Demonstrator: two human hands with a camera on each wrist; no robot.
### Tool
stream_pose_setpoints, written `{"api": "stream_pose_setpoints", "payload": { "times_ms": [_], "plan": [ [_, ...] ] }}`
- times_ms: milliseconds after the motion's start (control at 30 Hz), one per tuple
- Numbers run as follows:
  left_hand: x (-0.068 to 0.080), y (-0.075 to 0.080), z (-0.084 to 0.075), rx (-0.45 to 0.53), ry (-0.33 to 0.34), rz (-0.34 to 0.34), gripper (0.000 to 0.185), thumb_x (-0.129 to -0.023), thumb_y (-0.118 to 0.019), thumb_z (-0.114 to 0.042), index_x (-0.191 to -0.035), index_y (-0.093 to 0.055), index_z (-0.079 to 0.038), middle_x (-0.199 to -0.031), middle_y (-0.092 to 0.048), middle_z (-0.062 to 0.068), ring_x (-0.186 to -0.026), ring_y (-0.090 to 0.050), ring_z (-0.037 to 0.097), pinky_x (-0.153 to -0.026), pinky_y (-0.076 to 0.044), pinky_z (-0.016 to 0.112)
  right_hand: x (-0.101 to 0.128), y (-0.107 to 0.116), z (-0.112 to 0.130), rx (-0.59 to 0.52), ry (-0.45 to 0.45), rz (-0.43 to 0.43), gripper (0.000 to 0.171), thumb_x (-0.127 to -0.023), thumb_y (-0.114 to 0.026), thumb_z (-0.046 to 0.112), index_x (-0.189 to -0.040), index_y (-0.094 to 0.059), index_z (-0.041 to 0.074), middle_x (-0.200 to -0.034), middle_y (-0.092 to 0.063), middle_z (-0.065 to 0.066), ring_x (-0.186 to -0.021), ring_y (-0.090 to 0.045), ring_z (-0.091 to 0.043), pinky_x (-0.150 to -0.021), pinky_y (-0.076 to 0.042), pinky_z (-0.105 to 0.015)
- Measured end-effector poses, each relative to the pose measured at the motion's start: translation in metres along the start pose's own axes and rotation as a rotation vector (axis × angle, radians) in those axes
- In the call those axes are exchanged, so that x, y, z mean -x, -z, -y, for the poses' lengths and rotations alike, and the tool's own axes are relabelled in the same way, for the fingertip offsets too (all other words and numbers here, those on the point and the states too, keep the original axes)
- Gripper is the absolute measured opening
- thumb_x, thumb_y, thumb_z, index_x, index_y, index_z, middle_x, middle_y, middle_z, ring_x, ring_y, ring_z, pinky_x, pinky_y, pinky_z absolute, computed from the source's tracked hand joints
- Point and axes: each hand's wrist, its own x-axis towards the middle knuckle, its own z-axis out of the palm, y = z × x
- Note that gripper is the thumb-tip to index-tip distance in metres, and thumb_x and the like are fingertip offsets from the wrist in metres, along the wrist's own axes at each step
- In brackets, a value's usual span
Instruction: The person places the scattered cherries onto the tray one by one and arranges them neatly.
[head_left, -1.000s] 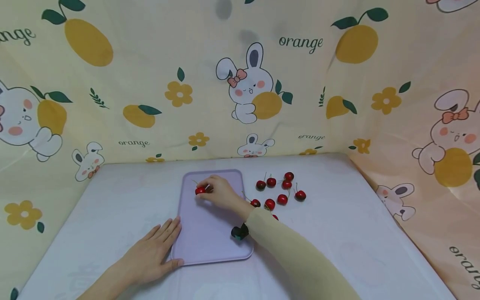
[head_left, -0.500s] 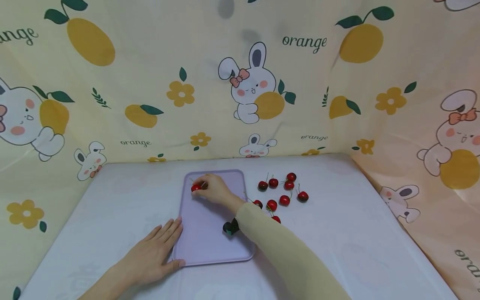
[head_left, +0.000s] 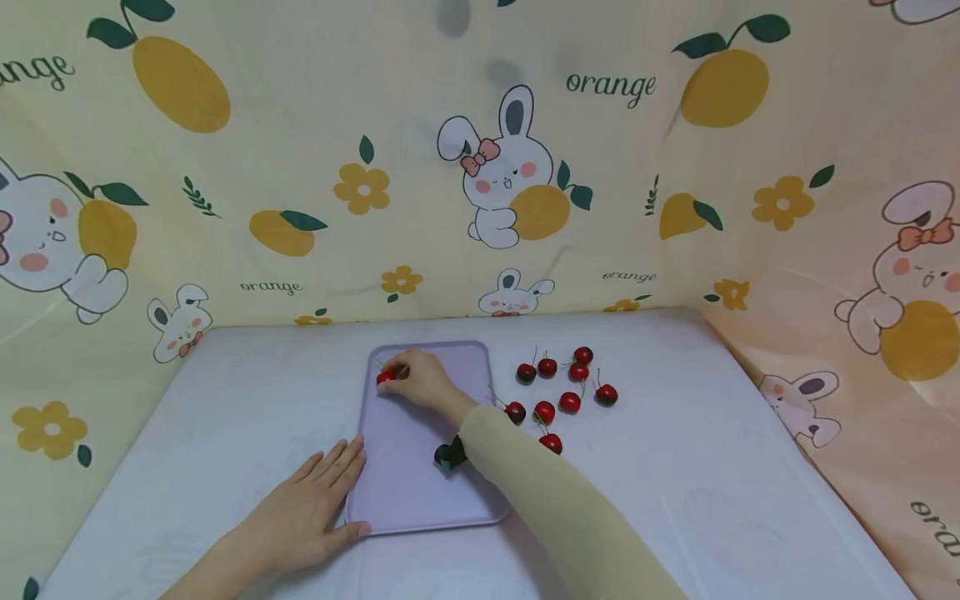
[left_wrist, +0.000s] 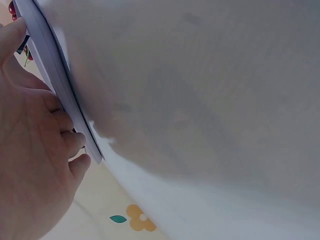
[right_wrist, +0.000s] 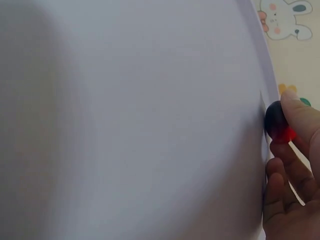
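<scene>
Near the far left corner of the lilac tray (head_left: 420, 492), my right hand (head_left: 425, 385) pinches a red cherry (head_left: 385, 377) between thumb and fingers. In the right wrist view the cherry (right_wrist: 278, 122) looks dark on one side and bright red on the other, right by the tray's raised rim (right_wrist: 265, 55). My left hand (head_left: 296, 510) lies at the tray's left side, fingers extended against its edge and thumb at the near left corner. In the left wrist view, the left hand (left_wrist: 37, 145) touches the tray's side wall (left_wrist: 62, 82).
Several cherries with stems (head_left: 569, 402) lie scattered on the white table (head_left: 675, 483) right of the tray. One cherry (head_left: 514, 412) sits close to the tray's right rim. A small dark device (head_left: 448, 456) hangs at my right wrist. A patterned cloth (head_left: 420, 167) rises behind the table.
My right hand has moved slightly left over the tray with the cherry, toward the far left corner. The left hand keeps its place at the tray's edge.
</scene>
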Motion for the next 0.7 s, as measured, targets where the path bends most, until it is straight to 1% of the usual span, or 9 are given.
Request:
{"api": "stream_pose_setpoints", "payload": {
  "times_ms": [100, 333, 533, 700],
  "plan": [
    [0.000, 0.001, -0.001, 0.002, 0.005, 0.003, 0.090, -0.097, -0.057, -0.066, -0.152, -0.048, 0.005, -0.164, -0.038, 0.020, -0.149, -0.039, 0.040, -0.117, -0.036, 0.060, -0.002, -0.003, -0.001, -0.007, -0.015, -0.007, 0.027, -0.089, -0.085, 0.027, -0.112, -0.079, 0.013, -0.106, -0.075, 0.002, -0.094, -0.064, -0.011, -0.083, -0.052, -0.022],
    [0.002, 0.001, -0.002, -0.021, 0.001, -0.018, 0.089, -0.097, -0.058, -0.065, -0.151, -0.049, 0.005, -0.163, -0.039, 0.021, -0.148, -0.040, 0.040, -0.117, -0.037, 0.060, -0.004, -0.009, -0.002, 0.003, -0.033, -0.018, 0.030, -0.090, -0.084, 0.031, -0.114, -0.079, 0.014, -0.104, -0.073, 0.002, -0.094, -0.063, -0.010, -0.083, -0.052, -0.022],
    [0.001, 0.001, -0.003, -0.017, 0.008, -0.008, 0.090, -0.097, -0.058, -0.066, -0.151, -0.049, 0.005, -0.163, -0.039, 0.020, -0.149, -0.040, 0.040, -0.118, -0.036, 0.059, -0.005, -0.011, -0.004, 0.013, -0.029, -0.027, 0.031, -0.090, -0.084, 0.031, -0.115, -0.079, 0.014, -0.102, -0.072, 0.002, -0.093, -0.062, -0.010, -0.083, -0.051, -0.022],
    [0.000, 0.002, -0.003, -0.009, 0.013, -0.004, 0.090, -0.097, -0.058, -0.066, -0.151, -0.049, 0.005, -0.163, -0.040, 0.020, -0.148, -0.040, 0.040, -0.117, -0.037, 0.059, -0.004, -0.011, -0.003, 0.016, -0.033, -0.035, 0.035, -0.090, -0.084, 0.031, -0.119, -0.077, 0.014, -0.103, -0.071, 0.001, -0.094, -0.062, -0.011, -0.083, -0.051, -0.022]
  ]
}}
